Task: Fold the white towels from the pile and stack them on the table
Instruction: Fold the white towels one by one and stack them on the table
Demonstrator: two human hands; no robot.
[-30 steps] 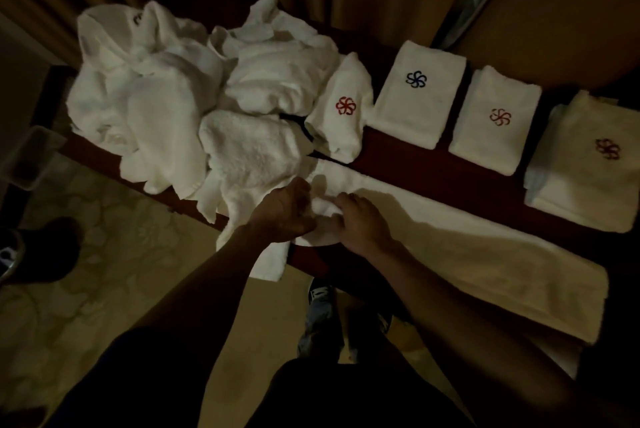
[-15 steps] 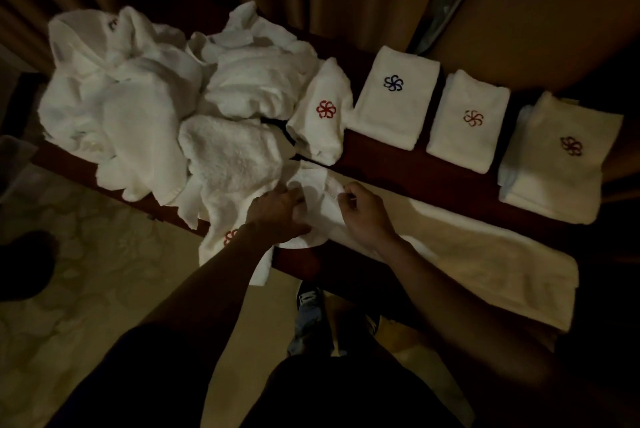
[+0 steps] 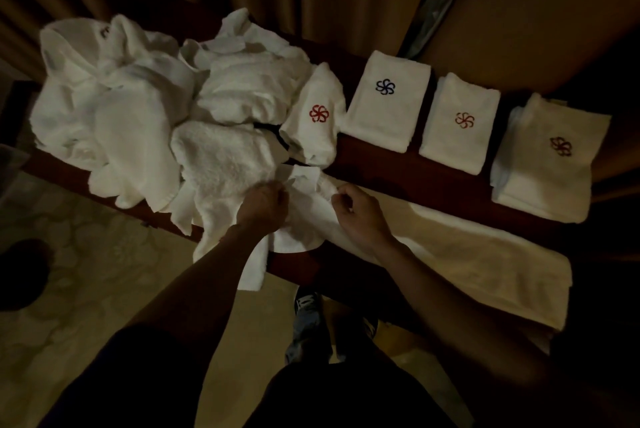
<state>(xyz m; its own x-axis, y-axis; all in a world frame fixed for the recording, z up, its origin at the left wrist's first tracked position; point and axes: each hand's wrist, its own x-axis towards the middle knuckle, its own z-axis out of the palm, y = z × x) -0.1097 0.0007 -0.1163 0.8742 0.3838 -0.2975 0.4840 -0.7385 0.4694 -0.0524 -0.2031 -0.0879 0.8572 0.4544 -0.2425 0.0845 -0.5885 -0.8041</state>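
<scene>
both hands (image 3: pixel 265 202) (image 3: pixel 356 211) — on long towel (image 3: pixel 467 254)

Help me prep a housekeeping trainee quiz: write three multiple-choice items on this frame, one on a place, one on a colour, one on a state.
1. Where on the table does the unfolded towel pile lie?
A. left end
B. right end
C. middle of the near edge

2. What colour is the emblem on the folded towel just left of the orange-emblem towel?
A. green
B. blue
C. yellow

3. What are the left hand and right hand doing to the long towel?
A. pressing it flat with straight fingers
B. gripping its left end with curled fingers
C. not touching it

Key:
1 A, the heap covers the table's left end.
2 B, its flower emblem is dark blue.
3 B, both hands curl their fingers on the bunched cloth at that end.
</scene>
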